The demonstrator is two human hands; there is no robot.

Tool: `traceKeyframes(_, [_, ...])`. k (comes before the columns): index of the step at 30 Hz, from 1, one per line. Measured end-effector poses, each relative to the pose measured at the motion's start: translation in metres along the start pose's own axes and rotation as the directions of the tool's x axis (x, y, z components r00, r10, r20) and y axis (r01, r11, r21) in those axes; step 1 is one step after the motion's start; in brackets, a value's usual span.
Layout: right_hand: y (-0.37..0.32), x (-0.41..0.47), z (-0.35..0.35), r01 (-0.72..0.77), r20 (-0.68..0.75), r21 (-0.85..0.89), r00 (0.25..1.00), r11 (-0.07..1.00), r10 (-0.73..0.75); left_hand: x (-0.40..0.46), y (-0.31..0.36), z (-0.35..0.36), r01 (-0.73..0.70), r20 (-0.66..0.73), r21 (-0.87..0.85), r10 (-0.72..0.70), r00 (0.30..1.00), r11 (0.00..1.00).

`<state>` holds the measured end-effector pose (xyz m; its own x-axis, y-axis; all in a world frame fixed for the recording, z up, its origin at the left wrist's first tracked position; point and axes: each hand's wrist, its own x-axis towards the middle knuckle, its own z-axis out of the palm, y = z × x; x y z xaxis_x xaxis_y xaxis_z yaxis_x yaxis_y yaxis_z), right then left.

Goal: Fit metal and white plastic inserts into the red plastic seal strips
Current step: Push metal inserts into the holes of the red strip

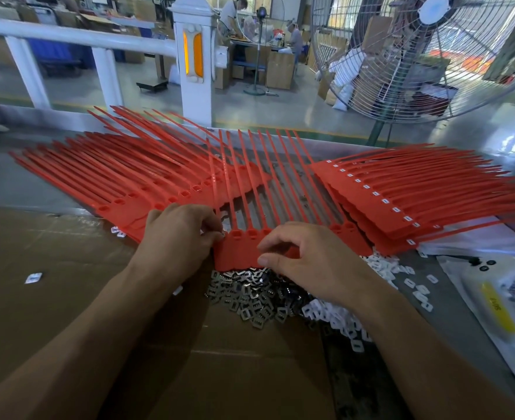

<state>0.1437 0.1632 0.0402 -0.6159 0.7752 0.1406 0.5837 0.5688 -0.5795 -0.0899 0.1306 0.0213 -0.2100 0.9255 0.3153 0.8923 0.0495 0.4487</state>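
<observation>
Flattened brown cardboard (68, 298) covered the near part of a grey steel workbench (22, 183) in a factory hall. On its far edge lay the red seal strip sheet (241, 253) being worked on, a joined row of flat tags whose thin tails ran away from the person. The left hand (177, 234) sat at the sheet's left corner, its thumb and fingertips pinched together at the first square socket, apparently on a small metal piece, though too little of it showed to be sure. The right hand (307, 259) lay over the right part of the same sheet, fingers curled down onto the sockets and thumb pressed against the near edge of the tags, gripping it. Just below the sheet, between the two wrists, was a heap of metal inserts (250, 298), and beside it to the right a heap of white plastic inserts (335, 319), with more white ones scattered along the bench. A pile of red strips with empty sockets (122, 183) fanned out to the left, and a stack with white inserts already fitted (401, 204) lay to the right. A white plastic bag with a yellow label (498, 304) rested at the right edge. Behind the bench stood a white railing post (195, 62) and a large wire-caged fan (432, 50).
</observation>
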Motion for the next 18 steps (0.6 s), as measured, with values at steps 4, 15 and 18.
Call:
traceKeyframes(4, [-0.0037,-0.0008,-0.0009,0.064,0.126,-0.079,0.991,0.995,-0.054,-0.0011,0.0009,-0.0007,0.005,0.001,-0.022,-0.005,1.0,1.0])
traceKeyframes(15, [-0.0096,-0.0018,0.0024,0.117,0.143,-0.126,0.985,0.985,-0.099,-0.002,0.0026,-0.0029,0.034,-0.012,-0.118,-0.035,0.999,0.992])
traceKeyframes(18, [-0.0081,-0.0008,0.0041,0.105,0.1,-0.081,0.99,0.991,-0.097,-0.0034,0.0043,-0.0043,0.0,-0.047,-0.139,-0.006,0.999,0.99])
